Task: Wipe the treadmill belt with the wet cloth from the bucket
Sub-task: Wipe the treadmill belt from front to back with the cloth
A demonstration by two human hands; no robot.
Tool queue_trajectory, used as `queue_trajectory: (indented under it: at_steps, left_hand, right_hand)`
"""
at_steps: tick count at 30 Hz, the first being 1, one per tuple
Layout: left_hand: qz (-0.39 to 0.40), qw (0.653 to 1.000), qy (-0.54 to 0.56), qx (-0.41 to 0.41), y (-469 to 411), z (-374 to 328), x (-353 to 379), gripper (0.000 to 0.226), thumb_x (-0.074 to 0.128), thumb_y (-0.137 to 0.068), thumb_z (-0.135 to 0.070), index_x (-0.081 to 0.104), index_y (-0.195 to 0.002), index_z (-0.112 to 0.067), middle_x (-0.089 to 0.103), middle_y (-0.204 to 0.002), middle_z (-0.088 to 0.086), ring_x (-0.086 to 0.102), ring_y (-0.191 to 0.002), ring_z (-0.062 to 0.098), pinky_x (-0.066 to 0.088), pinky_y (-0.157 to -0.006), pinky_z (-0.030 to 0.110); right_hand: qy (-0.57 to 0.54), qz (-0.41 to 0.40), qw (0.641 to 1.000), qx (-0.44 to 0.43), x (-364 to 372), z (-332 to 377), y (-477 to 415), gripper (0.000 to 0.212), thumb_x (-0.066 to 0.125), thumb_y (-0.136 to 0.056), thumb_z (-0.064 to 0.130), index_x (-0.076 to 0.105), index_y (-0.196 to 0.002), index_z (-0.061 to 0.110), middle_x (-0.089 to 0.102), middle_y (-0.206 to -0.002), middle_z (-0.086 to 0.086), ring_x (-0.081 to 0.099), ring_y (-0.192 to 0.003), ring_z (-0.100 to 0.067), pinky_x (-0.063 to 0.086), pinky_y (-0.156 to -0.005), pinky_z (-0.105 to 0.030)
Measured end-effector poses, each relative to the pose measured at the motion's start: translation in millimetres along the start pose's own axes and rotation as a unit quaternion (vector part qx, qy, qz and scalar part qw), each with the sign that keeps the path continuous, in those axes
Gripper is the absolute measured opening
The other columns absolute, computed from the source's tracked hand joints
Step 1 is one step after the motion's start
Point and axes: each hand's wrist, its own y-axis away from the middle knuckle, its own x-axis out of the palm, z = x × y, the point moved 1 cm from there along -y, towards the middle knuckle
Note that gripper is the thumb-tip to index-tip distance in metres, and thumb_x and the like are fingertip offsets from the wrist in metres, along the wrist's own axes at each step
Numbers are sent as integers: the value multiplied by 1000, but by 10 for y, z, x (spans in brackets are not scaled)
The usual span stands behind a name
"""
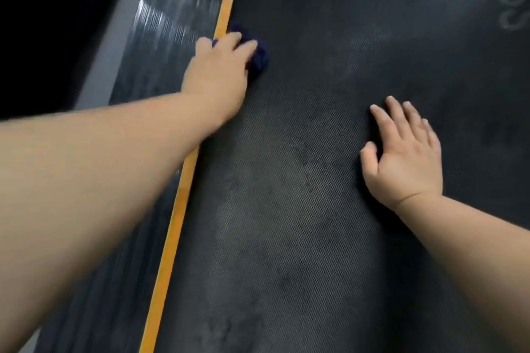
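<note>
Left forearm (100, 166): lies across the yellow strip (172, 223).
Left grip (220, 71): curled on the cloth (258, 57), beside the strip.
Right grip (401, 157): flat, empty, braced on the belt (286, 223).
Technique: strokes should overlap, parallel to the strip.

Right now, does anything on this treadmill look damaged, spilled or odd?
Nothing looks damaged or askew. The belt is blotchy, with pale grey patches among darker ones, dust or damp I cannot tell. The left hand holds the dark blue cloth by the orange strip; the right hand lies flat on it.
</note>
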Motion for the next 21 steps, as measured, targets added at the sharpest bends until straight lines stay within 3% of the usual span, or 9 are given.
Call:
queue_trajectory:
  at_steps: [2,4,8,11,13,15,18,21]
  left_hand:
    - [43,999,1,-29,8,-61,116,41,43,-96,-23,43,-137,-21,48,-135,9,44,-109,40,39,-92,45]
    - [38,998,29,-45,321,-192,158,36,45,-93,-22,51,-129,-16,55,-123,14,48,-102,40,36,-86,44]
    - [27,993,112,30,1087,-260,86,43,40,-82,-25,63,-113,-7,65,-97,14,56,-76,37,39,-74,41]
    - [22,993,50,107,887,-63,-2,43,39,-81,-25,63,-113,-10,64,-105,11,57,-79,37,50,-71,44]
    - [-8,998,-16,60,520,58,-79,40,43,-86,-21,57,-123,-16,58,-124,9,54,-91,39,47,-77,45]
    - [21,996,-89,-3,284,140,-49,42,45,-93,-24,44,-135,-25,50,-136,2,45,-103,36,37,-80,43]
    - [42,988,-148,-6,395,58,-14,25,49,-90,-24,52,-116,-22,61,-109,1,43,-100,32,31,-73,40]
    - [16,994,-109,1,830,9,41,20,58,-78,-22,61,-97,-19,63,-83,3,51,-86,32,34,-64,38]
  right_hand:
    - [-1,-1,1000,2,11,-6,5,62,33,-85,37,34,-145,25,23,-157,2,13,-146,-18,5,-118,-35]
    - [-4,-3,1000,1,11,-3,8,61,33,-85,37,34,-145,25,23,-157,3,13,-146,-18,4,-118,-35]
    - [-4,1,1000,0,9,-10,12,61,33,-86,37,33,-146,25,22,-157,3,11,-146,-16,3,-118,-34]
    - [-5,-2,1000,2,2,0,14,62,32,-85,38,33,-146,25,22,-157,3,11,-146,-16,4,-118,-35]
    - [-7,-7,1000,-2,8,-3,10,62,32,-85,38,34,-145,24,23,-157,3,13,-146,-17,6,-118,-37]
    - [-2,-8,1000,-3,13,-11,16,61,33,-85,38,34,-145,24,24,-157,3,13,-146,-18,7,-118,-37]
    - [0,-8,1000,-8,27,-31,10,61,33,-85,38,34,-145,24,24,-157,2,13,-146,-18,9,-118,-38]
    - [-5,-6,1000,-10,20,-18,4,62,33,-84,38,34,-145,24,24,-157,2,14,-145,-19,10,-118,-39]
